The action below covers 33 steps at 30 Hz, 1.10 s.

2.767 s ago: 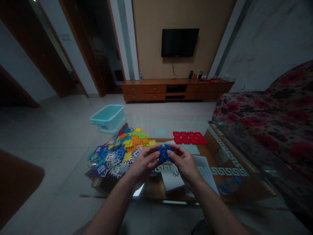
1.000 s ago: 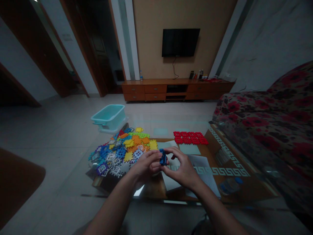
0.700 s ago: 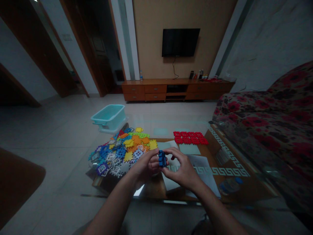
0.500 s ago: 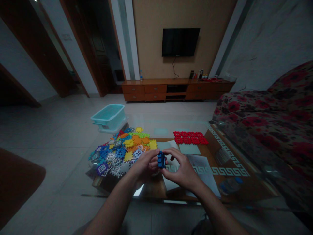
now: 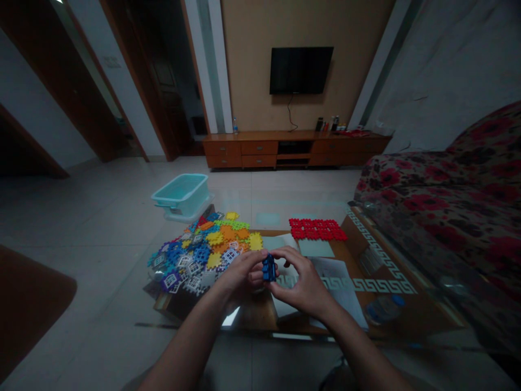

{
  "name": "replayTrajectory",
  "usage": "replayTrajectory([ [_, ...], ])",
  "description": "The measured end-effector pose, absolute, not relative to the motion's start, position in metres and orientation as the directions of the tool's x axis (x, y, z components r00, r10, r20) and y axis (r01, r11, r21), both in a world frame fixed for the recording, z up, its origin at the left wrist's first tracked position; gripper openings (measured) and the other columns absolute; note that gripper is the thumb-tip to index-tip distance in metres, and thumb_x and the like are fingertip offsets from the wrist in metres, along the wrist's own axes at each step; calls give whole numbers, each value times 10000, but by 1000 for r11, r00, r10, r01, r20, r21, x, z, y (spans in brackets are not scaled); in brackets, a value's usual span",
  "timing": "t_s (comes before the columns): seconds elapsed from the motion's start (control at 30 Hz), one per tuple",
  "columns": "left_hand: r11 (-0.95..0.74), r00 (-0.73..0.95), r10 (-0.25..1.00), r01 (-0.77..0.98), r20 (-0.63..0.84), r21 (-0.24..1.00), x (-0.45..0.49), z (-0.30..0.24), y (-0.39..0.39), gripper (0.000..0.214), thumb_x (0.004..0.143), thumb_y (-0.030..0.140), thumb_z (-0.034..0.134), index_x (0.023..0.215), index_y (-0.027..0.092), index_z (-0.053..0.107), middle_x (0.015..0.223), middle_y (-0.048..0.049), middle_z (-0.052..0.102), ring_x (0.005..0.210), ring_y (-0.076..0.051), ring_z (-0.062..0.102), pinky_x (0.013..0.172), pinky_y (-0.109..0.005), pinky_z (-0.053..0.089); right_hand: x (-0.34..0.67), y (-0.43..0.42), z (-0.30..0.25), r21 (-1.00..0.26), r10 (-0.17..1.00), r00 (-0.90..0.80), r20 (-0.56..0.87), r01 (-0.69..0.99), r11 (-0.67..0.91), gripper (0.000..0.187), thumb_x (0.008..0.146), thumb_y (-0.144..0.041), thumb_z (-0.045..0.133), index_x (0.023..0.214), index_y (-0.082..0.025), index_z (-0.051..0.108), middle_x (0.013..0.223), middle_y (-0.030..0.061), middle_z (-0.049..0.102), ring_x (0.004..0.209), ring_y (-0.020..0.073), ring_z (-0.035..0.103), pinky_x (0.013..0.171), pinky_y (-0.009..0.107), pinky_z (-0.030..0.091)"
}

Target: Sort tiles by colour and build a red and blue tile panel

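Brought the left hand (image 5: 244, 274) in from the lower left, with thumb on the upper edge of a blue piece (image 5: 268, 268) and the other fingers (image 5: 256, 275) curled in close beside and behind it. Set the right hand (image 5: 300, 278) opposite in a rounded C, with index fingertip at the top of the piece and thumb at its bottom, parted only by its height. Held the piece so between both hands, edge-on, just below the middle of the frame, raised over the glass counter (image 5: 350, 248). Could not tell how firmly the left fingers pressed.

Saw white papers (image 5: 340, 293) below and around the right hand, and a blue-capped bottle (image 5: 383, 309) at lower right. Could not tell whether above or beneath the glass. Noted a heap of coloured tiles (image 5: 215, 239) left of centre, just beyond the left hand, and a flat red panel (image 5: 317, 229) right of centre, well apart from the heap. Farther off, found a turquoise bin (image 5: 191, 205) at left of centre, a flowered sofa (image 5: 431, 179) along the right, then a wooden cabinet (image 5: 258, 153) beneath a dark television (image 5: 301, 70) at upper centre.
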<state>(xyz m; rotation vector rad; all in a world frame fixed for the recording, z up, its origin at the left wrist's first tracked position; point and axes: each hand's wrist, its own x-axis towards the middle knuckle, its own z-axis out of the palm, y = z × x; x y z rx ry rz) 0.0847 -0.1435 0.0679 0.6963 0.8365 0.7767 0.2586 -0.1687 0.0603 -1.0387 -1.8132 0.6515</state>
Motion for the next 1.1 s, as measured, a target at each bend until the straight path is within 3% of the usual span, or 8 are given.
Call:
replayTrajectory([
  [0.4, 513, 420, 833, -344, -360, 786, 87, 70, -144, 385, 720, 396, 822, 951, 126, 673, 816, -114, 740, 703, -175, 703, 590, -223, 512, 258, -168, 57, -761, 855, -221, 470, 391, 519, 491, 687, -132, 700, 1161, -241, 630, 1103, 49, 660, 1007, 227, 613, 881, 367, 502],
  [0.87, 551, 469, 802, -343, -370, 760, 86, 71, -145, 345, 834, 410, 716, 986, 100, 715, 821, -122, 753, 607, -122, 659, 571, -200, 493, 254, -171, 58, -769, 868, -192, 457, 405, 494, 444, 718, -179, 715, 1149, -233, 622, 1077, 41, 645, 1000, 216, 601, 872, 353, 490],
  [0.97, 532, 424, 830, -403, -363, 745, 87, 69, -142, 323, 817, 399, 738, 943, 103, 709, 801, -111, 749, 617, -127, 668, 561, -197, 498, 251, -172, 54, -798, 902, -143, 408, 425, 428, 506, 733, -254, 747, 1212, -230, 582, 1127, 62, 621, 1022, 227, 590, 831, 353, 497],
  [1.1, 398, 182, 916, -512, -356, 761, 90, 69, -135, 316, 711, 352, 838, 831, 103, 683, 781, -107, 743, 692, -160, 711, 626, -212, 547, 243, -171, 42, -907, 974, 28, 226, 370, 200, 516, 723, -371, 776, 1165, -192, 580, 1052, 79, 623, 946, 236, 602, 703, 329, 482],
])
